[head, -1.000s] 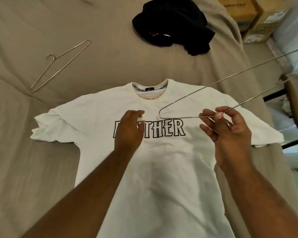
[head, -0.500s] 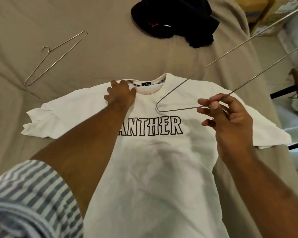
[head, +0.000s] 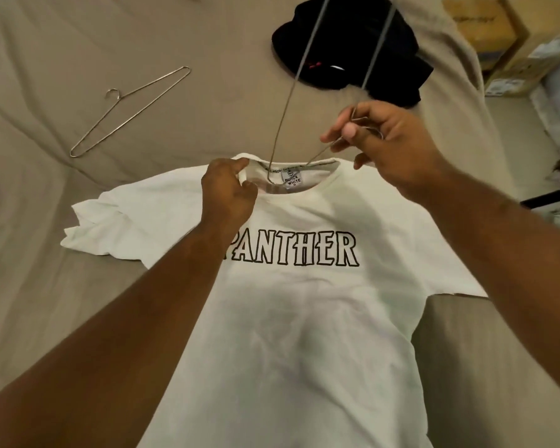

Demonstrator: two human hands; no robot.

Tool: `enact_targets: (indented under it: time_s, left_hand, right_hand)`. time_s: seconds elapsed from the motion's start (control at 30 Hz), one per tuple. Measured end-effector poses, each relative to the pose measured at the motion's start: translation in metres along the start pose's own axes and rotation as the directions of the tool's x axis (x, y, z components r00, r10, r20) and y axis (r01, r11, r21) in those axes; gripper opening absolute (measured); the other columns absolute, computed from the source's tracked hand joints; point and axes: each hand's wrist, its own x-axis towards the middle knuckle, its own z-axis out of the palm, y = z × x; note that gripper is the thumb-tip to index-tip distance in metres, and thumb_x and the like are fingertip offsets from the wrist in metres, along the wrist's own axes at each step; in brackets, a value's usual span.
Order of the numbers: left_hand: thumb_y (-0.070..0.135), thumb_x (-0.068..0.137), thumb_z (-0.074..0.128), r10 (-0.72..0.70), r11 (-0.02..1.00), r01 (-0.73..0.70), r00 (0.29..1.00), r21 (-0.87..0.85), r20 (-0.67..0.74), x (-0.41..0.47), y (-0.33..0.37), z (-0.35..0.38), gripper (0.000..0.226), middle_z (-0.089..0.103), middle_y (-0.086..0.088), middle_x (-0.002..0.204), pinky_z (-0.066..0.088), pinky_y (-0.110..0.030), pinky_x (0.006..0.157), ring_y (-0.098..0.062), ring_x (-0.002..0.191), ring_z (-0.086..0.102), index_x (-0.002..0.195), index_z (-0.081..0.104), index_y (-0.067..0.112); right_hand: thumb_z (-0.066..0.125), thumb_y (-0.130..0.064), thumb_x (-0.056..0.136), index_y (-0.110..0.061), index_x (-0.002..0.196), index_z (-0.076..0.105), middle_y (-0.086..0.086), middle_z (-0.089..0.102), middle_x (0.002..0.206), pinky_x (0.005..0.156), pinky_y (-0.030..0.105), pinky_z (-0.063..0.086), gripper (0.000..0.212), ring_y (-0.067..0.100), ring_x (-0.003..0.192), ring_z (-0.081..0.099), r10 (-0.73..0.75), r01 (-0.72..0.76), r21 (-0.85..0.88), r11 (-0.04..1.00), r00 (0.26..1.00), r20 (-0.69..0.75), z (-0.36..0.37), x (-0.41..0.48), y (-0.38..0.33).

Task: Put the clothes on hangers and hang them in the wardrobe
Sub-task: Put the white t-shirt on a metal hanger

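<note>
Presently: white T-shirt [head: 304, 318] lies flat, print up, on the tan bed [head: 62, 302]. Its long axis runs from the hem nearest the person to the collar at the far end. Left hand [head: 230, 192] pinches the collar rim, fingers curled on the fabric, holding the neck open. Right hand [head: 379, 140] pinches the wire hanger [head: 285, 101] near what looks like its hook. The hanger stands steep, one shoulder tip pointing down into the neck. Judged: shirt light, limp; ribbed collar the firmest hold. Wire thin, probably springy.
</note>
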Motion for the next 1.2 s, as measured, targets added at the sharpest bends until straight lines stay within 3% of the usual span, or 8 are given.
enact_targets:
  time_s: [0.2, 0.33, 0.47, 0.7, 0.83, 0.93, 1.07, 1.2]
  left_hand:
    - [0.008, 0.087, 0.065, 0.031, 0.999, -0.031, 0.999, -0.010, -0.025, 0.002, 0.010, -0.022, 0.046, 0.060, -0.007, 0.129, 0.032, -0.007, 0.092, -0.020, 0.103, 0.064, 0.132, 0.067, 0.016]
    - [0.008, 0.086, 0.064, 0.019, 1.000, -0.019, 1.000, -0.015, -0.024, 0.005, 0.014, -0.029, 0.046, 0.060, -0.007, 0.129, 0.031, -0.005, 0.090, -0.020, 0.102, 0.065, 0.132, 0.067, 0.017]
    - [0.009, 0.087, 0.065, -0.021, 0.999, 0.020, 1.000, -0.047, -0.021, 0.005, 0.014, -0.032, 0.044, 0.060, -0.006, 0.129, 0.036, -0.008, 0.088, -0.020, 0.101, 0.066, 0.131, 0.067, 0.016]
    - [0.012, 0.085, 0.067, -0.127, 0.989, 0.127, 0.992, -0.082, 0.007, 0.002, 0.000, -0.030, 0.041, 0.068, -0.012, 0.115, 0.040, -0.012, 0.087, -0.022, 0.101, 0.066, 0.126, 0.068, 0.017]
    - [0.006, 0.085, 0.066, -0.072, 0.995, 0.071, 0.997, -0.075, -0.002, 0.000, 0.005, -0.028, 0.039, 0.061, -0.008, 0.123, 0.035, -0.005, 0.088, -0.023, 0.102, 0.066, 0.123, 0.070, 0.013]
    - [0.006, 0.085, 0.067, 0.017, 0.999, -0.016, 0.998, -0.029, 0.052, -0.005, 0.012, -0.026, 0.038, 0.058, -0.008, 0.124, 0.033, -0.006, 0.088, -0.022, 0.099, 0.063, 0.123, 0.069, 0.012]
    - [0.010, 0.087, 0.066, 0.155, 0.988, -0.153, 0.984, -0.023, 0.091, -0.013, 0.008, -0.024, 0.029, 0.060, -0.005, 0.119, 0.040, -0.009, 0.086, -0.011, 0.087, 0.057, 0.114, 0.073, 0.017]
    - [0.020, 0.091, 0.070, 0.146, 0.989, -0.144, 0.987, -0.035, 0.061, -0.019, 0.004, -0.030, 0.020, 0.060, 0.003, 0.116, 0.035, 0.005, 0.076, 0.002, 0.079, 0.055, 0.109, 0.076, 0.024]
  right_hand:
    - [0.059, -0.012, 0.102, -0.017, 0.110, 0.070, 0.003, 0.079, 0.097, 0.055, 0.027, 0.043, 0.014, 0.012, 0.074, 0.066, 0.127, -0.055, -0.279, 0.959, 0.961, 0.247, -0.009, 0.032, -0.004]
    - [0.061, -0.020, 0.101, -0.023, 0.117, 0.072, -0.006, 0.078, 0.089, 0.066, 0.014, 0.049, 0.019, -0.005, 0.073, 0.064, 0.193, -0.003, -0.494, 0.869, 0.923, 0.333, -0.007, 0.050, -0.022]
    - [0.061, -0.038, 0.100, -0.040, 0.111, 0.073, -0.019, 0.076, 0.081, 0.089, 0.023, 0.048, 0.016, -0.007, 0.088, 0.063, 0.372, 0.064, -0.771, 0.634, 0.849, 0.376, -0.001, 0.066, -0.029]
    - [0.058, -0.036, 0.098, -0.035, 0.102, 0.073, -0.011, 0.069, 0.100, 0.087, 0.039, 0.044, 0.016, 0.018, 0.096, 0.055, 0.556, 0.215, -0.973, 0.081, 0.801, 0.223, 0.015, 0.061, -0.035]
    - [0.050, -0.027, 0.098, -0.020, 0.078, 0.048, -0.007, 0.052, 0.078, 0.090, 0.048, 0.035, 0.022, 0.018, 0.081, 0.051, 0.634, 0.254, -0.950, -0.183, 0.769, 0.084, 0.033, 0.050, -0.031]
    - [0.051, -0.028, 0.098, -0.026, 0.090, 0.058, -0.008, 0.056, 0.084, 0.089, 0.046, 0.034, 0.011, 0.021, 0.092, 0.055, 0.533, 0.255, -0.964, -0.076, 0.827, 0.177, 0.047, 0.040, -0.019]
    - [0.060, -0.027, 0.093, -0.036, 0.100, 0.073, -0.006, 0.067, 0.098, 0.073, 0.034, 0.046, 0.017, 0.022, 0.090, 0.061, 0.274, 0.180, -0.956, 0.234, 0.931, 0.242, 0.059, 0.039, -0.003]
    - [0.077, -0.022, 0.088, -0.023, 0.104, 0.077, -0.001, 0.073, 0.094, 0.067, 0.022, 0.048, 0.016, 0.014, 0.080, 0.065, 0.175, 0.048, -0.809, 0.586, 0.967, 0.184, 0.064, 0.047, -0.006]
